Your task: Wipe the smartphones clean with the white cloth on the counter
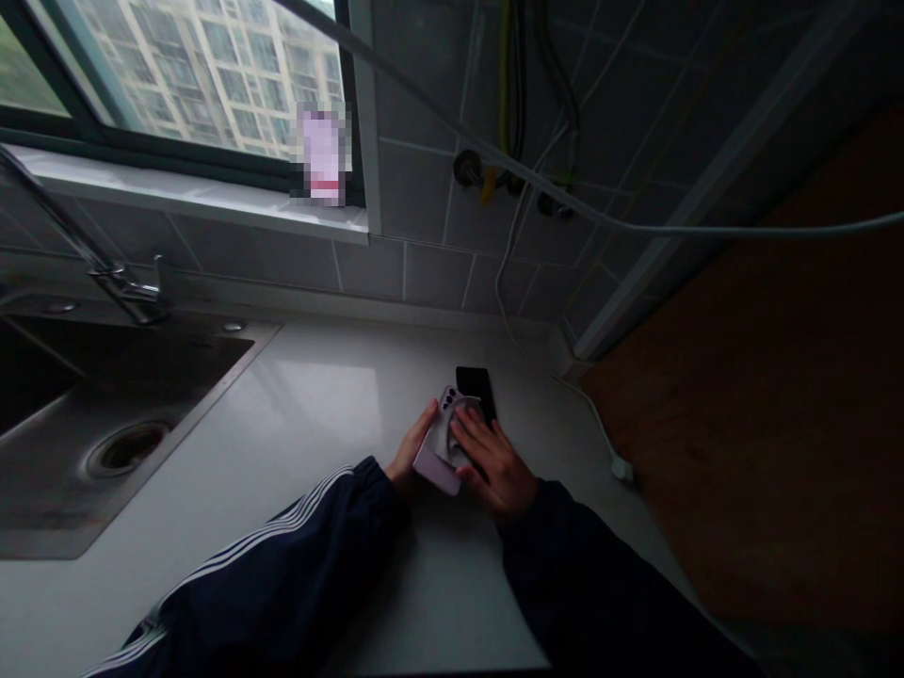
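My left hand [411, 446] grips a pale purple smartphone [436, 470] along its left edge, with the phone's back and its camera lenses facing up. Across the phone's back lies a thin grey cloth [442, 435]. The fingers of my right hand [494, 461] are stretched out and press this cloth against the phone. Just behind them, a second, black phone [475, 381] rests on the counter, partly covered by the purple phone and my right hand.
The white counter [317, 414] runs beside a steel sink [212, 363] with a chrome faucet [134, 292] at left. A white cable [600, 428] ends in a plug at right, near a brown wooden panel [763, 424]. A pixelated pinkish item [323, 155] stands on the windowsill.
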The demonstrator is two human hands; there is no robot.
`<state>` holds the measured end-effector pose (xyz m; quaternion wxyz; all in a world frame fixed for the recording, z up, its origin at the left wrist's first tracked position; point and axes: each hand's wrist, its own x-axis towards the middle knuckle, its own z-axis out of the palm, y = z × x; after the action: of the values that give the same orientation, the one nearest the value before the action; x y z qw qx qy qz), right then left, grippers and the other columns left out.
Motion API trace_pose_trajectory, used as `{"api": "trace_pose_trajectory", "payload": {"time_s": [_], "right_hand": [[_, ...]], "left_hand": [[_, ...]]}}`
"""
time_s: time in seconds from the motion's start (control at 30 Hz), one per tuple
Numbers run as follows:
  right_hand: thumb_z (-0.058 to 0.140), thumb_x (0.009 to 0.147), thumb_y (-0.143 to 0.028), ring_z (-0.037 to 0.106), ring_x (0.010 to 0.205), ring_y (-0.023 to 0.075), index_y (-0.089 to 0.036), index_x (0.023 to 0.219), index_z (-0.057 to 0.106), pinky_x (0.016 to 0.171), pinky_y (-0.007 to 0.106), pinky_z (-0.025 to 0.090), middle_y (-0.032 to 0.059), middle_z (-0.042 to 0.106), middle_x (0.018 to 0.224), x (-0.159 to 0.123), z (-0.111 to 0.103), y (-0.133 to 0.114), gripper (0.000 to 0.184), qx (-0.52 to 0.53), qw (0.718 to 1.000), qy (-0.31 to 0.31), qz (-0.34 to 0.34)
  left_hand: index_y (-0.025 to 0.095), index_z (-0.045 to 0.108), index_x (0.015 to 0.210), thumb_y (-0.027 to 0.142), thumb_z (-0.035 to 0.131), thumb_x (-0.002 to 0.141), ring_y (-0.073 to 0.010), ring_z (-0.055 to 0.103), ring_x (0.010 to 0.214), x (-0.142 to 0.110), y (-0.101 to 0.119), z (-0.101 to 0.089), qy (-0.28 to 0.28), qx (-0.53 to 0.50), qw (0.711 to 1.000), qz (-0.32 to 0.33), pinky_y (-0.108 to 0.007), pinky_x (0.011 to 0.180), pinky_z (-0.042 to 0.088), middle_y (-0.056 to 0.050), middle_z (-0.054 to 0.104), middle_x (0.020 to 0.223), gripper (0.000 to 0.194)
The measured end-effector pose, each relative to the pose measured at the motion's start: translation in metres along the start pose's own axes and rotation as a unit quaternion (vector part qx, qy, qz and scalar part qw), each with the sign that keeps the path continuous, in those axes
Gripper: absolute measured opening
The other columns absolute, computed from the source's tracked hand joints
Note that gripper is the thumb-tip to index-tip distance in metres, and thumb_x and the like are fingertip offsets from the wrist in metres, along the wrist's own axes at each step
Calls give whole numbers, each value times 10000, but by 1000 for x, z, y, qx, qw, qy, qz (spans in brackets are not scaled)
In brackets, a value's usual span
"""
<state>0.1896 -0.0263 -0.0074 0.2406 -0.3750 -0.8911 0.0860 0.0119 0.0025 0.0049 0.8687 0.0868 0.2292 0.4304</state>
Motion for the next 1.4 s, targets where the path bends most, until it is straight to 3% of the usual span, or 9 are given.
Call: {"api": "trace_pose_trajectory", "payload": {"time_s": [0.1,0.33,0.43,0.53,0.63,0.83,0.97,1.2,1.4], "right_hand": [[294,1062,-589,219,1566,353,-198,1644,206,1164,676,342,172,253,1681,-1,2,1,707,-5,1000,9,27],[297,1060,-594,188,1573,362,-228,1659,115,1181,687,303,158,198,1701,-3,6,3,725,-13,995,52,79],[306,1059,-596,181,1576,351,-228,1659,119,1192,676,294,156,198,1702,-3,4,2,728,-11,996,49,78],[307,1053,-611,190,1575,343,-206,1652,168,1196,665,296,165,219,1693,-2,1,0,737,3,998,35,47],[314,1056,-601,241,1563,333,-176,1626,280,1196,651,311,178,285,1668,-1,-2,-2,712,27,999,23,-5],[502,1008,-536,351,1526,314,-163,1478,546,1235,606,266,172,467,1579,-2,-6,-9,602,66,993,20,-98],[583,962,-513,366,1519,307,-181,1417,608,1242,585,252,156,485,1568,-3,-8,-13,564,70,991,1,-116],[584,973,-340,505,1436,241,-184,1321,664,1193,479,401,126,661,1406,-4,0,-14,389,71,984,90,-133],[580,918,-372,339,1533,300,-144,1482,512,1252,602,230,146,491,1566,-3,-15,-30,612,84,990,-19,-116]], "left_hand": [[48,400,1550,454,373,1055,-240,765,903,1,-1,0,-17,6,1000,-1,-331,933,545,-175,770,1118,641],[201,381,1587,462,431,1041,-171,662,526,-6,3,3,3,89,996,-19,-299,609,530,-88,783,945,607],[212,382,1588,454,449,1038,-172,693,595,-7,2,5,16,88,996,-20,-296,657,543,-100,780,1040,604],[219,409,1572,377,439,1051,-197,756,886,-7,-1,8,4,60,998,18,-301,881,555,-108,741,1233,546],[154,448,1539,343,453,1048,-224,740,1044,-6,-1,8,14,47,998,30,-320,965,542,-120,744,1223,526],[51,583,1368,478,427,1037,-241,765,778,-2,6,-7,10,41,999,-30,-317,762,593,-125,779,884,563],[-5,586,1326,583,438,999,-260,759,758,-1,9,-16,-25,20,999,-33,-338,782,592,-169,768,860,690],[-1,588,1315,602,344,1011,-286,756,806,-4,10,-8,39,-23,999,27,-380,835,587,-182,758,864,718],[38,632,1284,474,380,1047,-252,757,821,-7,10,4,112,-5,993,24,-338,842,575,-142,774,892,557]]}}
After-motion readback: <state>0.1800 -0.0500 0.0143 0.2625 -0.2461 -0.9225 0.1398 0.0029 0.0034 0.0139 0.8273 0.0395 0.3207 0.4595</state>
